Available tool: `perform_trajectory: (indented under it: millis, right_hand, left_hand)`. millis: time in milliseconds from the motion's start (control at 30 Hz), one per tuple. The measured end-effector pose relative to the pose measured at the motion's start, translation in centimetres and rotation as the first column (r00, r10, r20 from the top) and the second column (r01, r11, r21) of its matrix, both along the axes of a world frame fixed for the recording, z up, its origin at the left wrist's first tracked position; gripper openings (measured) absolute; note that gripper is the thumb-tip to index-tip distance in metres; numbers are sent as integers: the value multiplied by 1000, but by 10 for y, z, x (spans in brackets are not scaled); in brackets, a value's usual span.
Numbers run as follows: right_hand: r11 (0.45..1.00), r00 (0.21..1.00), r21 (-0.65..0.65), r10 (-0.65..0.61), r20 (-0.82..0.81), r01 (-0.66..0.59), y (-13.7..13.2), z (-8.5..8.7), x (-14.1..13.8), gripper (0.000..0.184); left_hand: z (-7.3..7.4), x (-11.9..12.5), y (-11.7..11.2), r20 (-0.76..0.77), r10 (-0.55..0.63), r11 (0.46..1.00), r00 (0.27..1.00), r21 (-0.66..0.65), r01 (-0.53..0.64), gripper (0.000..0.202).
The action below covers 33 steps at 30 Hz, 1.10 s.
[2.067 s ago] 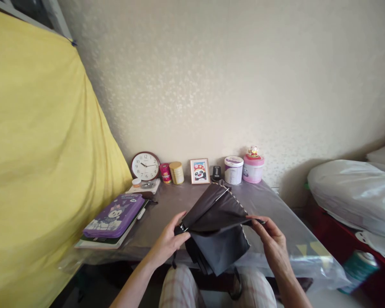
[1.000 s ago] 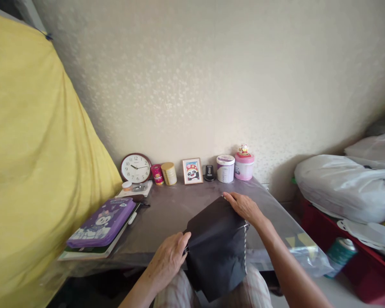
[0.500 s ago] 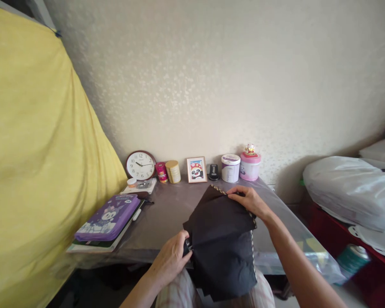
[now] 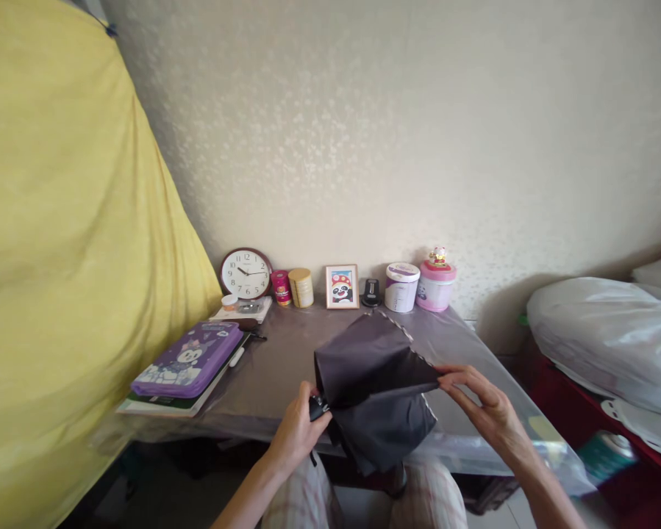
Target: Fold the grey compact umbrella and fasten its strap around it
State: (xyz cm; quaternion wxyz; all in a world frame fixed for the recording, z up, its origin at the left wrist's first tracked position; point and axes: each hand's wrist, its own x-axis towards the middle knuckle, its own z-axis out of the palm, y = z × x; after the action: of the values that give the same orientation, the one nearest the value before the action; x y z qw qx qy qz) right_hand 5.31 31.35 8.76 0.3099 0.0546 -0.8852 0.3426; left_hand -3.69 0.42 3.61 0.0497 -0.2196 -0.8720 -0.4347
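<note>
the left hand (image 4: pixel 300 430) is closed round the near end of a dark grey folding umbrella (image 4: pixel 363 360) at the near edge of the table (image 4: pixel 275 367); the right hand (image 4: pixel 487 408), to its right, pinches the canopy's trimmed edge. the umbrella's long axis runs from the left hand away and slightly right, ribs toward the wall. far beyond the hands, a clock (image 4: pixel 245 272) shows numerals 1 to 12; labels on the tubs (image 4: pixel 401 286) are too small to read.

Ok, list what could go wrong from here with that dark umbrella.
1. The right hand pinches only a thin edge of the umbrella; it could slip and the pleat go slack.
2. Its far tip points toward the picture frame and white tub; a swing might topple them.
</note>
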Motion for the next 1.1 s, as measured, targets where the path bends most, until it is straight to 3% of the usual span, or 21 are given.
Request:
perform_trajectory:
  millis: [267, 467, 600, 833, 1100]
  right_hand:
    - [999, 993, 36, 0, 121, -4, -1, -35, 19, 22]
    - [991, 993, -130, -19, 118, 34, -5, -42, 7, 24]
    - [991, 998, -123, -54, 14, 55, -11, -23, -1, 23]
    - [967, 959, 205, -91, -269, 150, -23, 25, -5, 10]
    - [935, 983, 355, 48, -180, 19, -52, 79, -24, 12]
  left_hand:
    - [-2, 3, -2, 4, 66, 997, 998, 52, -66, 30]
    - [-2, 7, 0, 13, 62, 994, 998, 94, -63, 34]
    - [-2, 9, 0, 27, 40, 992, 999, 122, -43, 30]
    - [-1, 16, -5, 51, 1, 984, 999, 175, -10, 27]
    - [-7, 22, -4, 75, 5, 984, 997, 177, -18, 22]
